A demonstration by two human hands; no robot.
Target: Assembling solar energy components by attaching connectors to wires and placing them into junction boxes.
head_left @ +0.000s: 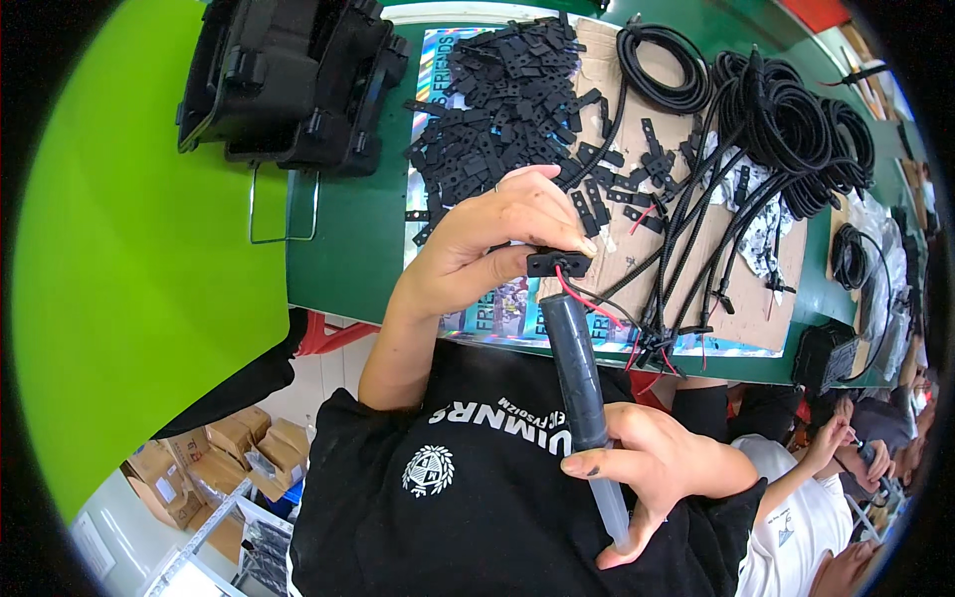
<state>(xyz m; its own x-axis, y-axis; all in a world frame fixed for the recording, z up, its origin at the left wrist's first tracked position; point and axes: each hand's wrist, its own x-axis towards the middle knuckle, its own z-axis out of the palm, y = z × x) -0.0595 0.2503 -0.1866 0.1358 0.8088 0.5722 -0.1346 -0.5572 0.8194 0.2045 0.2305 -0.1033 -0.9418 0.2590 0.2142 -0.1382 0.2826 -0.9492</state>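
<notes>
We pinch a small black connector (558, 263) in our left hand (487, 239); our right hand (652, 468) grips a dark-filled syringe (582, 383), its tip apparently touching the connector.

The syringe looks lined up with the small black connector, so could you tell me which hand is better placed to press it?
Probably the right hand: it already grips the syringe near its rear, while the left hand pinches the connector.
</notes>
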